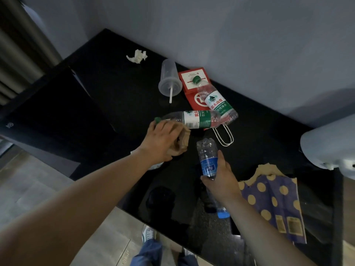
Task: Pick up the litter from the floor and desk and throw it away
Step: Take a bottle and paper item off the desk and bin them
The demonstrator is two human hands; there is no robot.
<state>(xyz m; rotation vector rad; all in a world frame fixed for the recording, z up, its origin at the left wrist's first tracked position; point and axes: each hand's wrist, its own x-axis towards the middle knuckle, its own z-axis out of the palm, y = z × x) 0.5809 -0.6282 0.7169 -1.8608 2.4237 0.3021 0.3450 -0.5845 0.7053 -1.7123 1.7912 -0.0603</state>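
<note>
Black glossy desk [115,96] against a grey wall [249,45]; curtain [15,54] at left, pale tiled floor [38,185] below. Left hand [159,140] clutching crumpled brown paper [183,138] over the desk. Right hand [223,182] wrapped round a blue-labelled bottle [208,162]. Further back on the desk, cup [170,81] and tissue [137,56].

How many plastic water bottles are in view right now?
3. One green-label bottle lies by the left hand; a second green-label bottle lies on the red bag; the right hand grips the blue-label bottle. Others may hide under the arms.

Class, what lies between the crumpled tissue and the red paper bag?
In the head view, a clear plastic cup with a straw, tipped on its side.
</note>
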